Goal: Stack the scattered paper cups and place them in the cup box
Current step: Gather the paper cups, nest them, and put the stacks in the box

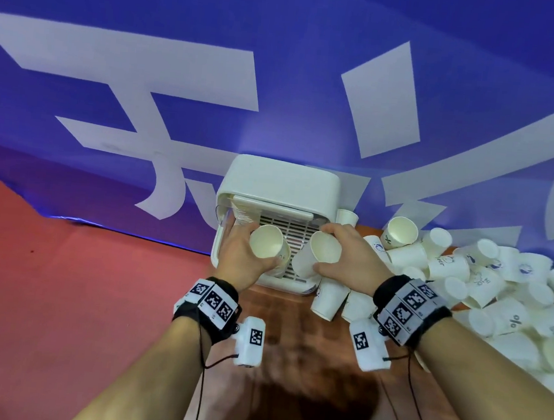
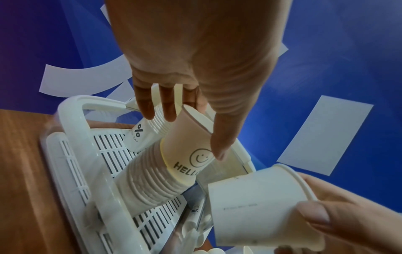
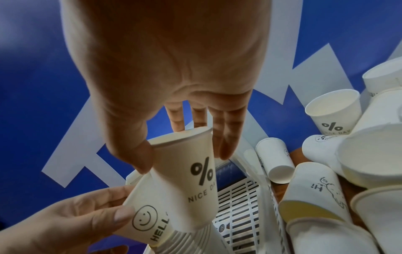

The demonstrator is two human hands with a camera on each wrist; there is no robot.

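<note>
At frame centre, the left grip [image 1: 240, 257] curls around a nested stack of white paper cups [image 1: 270, 248] and the right grip [image 1: 348, 260] pinches a single white paper cup [image 1: 319, 252], both above the white slatted plastic cup box [image 1: 281, 186], with loose white cups [image 1: 498, 288] heaped on the wooden counter [image 1: 288, 363] at right.

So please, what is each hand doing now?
Left hand: grips the stack of cups by its top cup.
Right hand: grips a single paper cup.

The paper cups [image 1: 512, 286] are white with dark printed percent signs and smiley faces. The cup box [image 1: 281, 183] is white, the tabletop [image 1: 278, 318] brown wood-grain, the backdrop [image 1: 187, 4] blue with white shapes.
</note>
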